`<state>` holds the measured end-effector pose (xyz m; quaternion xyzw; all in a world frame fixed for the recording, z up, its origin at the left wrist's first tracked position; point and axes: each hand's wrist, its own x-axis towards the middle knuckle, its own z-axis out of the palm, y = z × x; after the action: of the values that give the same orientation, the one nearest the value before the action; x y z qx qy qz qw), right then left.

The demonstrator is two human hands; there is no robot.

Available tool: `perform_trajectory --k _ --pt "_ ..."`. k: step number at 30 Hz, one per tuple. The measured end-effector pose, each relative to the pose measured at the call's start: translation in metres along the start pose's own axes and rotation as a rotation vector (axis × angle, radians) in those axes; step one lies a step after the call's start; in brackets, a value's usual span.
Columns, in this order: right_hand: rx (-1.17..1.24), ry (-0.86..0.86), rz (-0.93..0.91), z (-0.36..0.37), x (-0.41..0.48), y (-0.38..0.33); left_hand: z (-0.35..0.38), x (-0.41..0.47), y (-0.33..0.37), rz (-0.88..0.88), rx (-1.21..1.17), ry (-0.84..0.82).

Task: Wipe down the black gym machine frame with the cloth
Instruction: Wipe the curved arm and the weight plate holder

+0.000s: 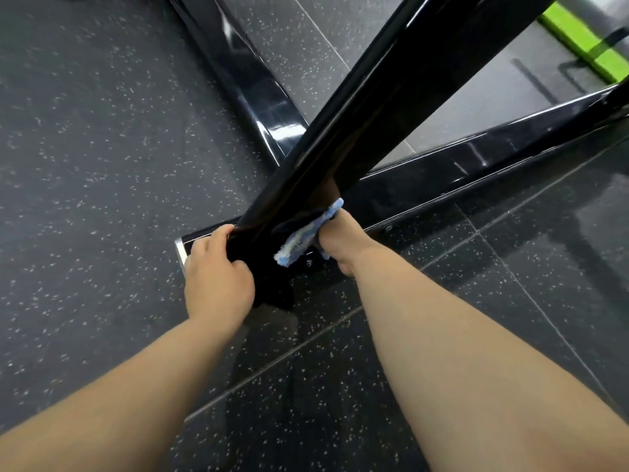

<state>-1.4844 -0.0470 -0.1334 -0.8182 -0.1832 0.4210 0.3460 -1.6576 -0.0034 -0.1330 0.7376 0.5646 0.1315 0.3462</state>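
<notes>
Two bare hands work low on a glossy black metal frame [391, 107] of a gym machine, near the middle of the view. Its thick slanted post rises from the floor-level base toward the upper right, its smooth paint mirroring pale streaks of light. At the bottom the post meets a long base beam [476, 155] that runs off to the right, and a second beam [238, 73] stretches away to the upper left. A small silver end cap [179, 250] closes the near end of the long beam.

The right hand [343, 247] holds a crumpled blue-and-white terry cloth [299, 241] pressed against the right flank of the post just above the base. The cloth bunches out of the hand on both sides, and the fingers are mostly hidden behind it and the post. The left hand [218, 274] wraps the foot of the post from the other side, fingers curled round it and the thumb on its near face. A dark limp shape [277, 296] hangs below that hand; I cannot tell what it is.

Dark rubber flooring [85, 148] flecked with white lies all around, with shinier seamed tiles on the right. A bright green mat [585, 46] lies at the upper right, well apart from the hands. The post itself hides part of the beam junction.
</notes>
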Motion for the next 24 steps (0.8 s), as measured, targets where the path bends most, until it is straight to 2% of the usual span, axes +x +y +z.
perform_trajectory --k 5,8,10,14,18,20,22,24 --pt "0.501 0.099 0.133 0.004 -0.006 -0.007 0.003 -0.010 0.017 -0.045 0.131 -0.072" --pt "0.813 0.036 0.202 -0.006 -0.002 -0.014 0.003 -0.007 0.018 -0.053 0.171 -0.109" --pt "1.033 -0.065 0.219 -0.017 0.000 -0.028 0.003 -0.005 0.019 -0.075 0.155 -0.100" --pt "1.185 -0.218 0.083 -0.043 0.001 -0.046 0.000 -0.003 0.040 -0.098 -0.038 0.050" --pt "1.424 -0.293 -0.088 -0.084 0.001 -0.049 -0.005 -0.009 0.087 -0.068 -0.302 0.164" --pt "1.399 -0.337 -0.048 -0.085 -0.007 -0.053 -0.004 -0.018 0.107 -0.033 -0.327 0.193" --pt "1.215 -0.316 0.050 -0.069 -0.013 -0.053 0.001 -0.025 0.115 0.036 -0.291 0.208" --pt "1.074 -0.253 0.070 -0.058 -0.012 -0.051 0.004 -0.028 0.121 0.072 -0.256 0.221"
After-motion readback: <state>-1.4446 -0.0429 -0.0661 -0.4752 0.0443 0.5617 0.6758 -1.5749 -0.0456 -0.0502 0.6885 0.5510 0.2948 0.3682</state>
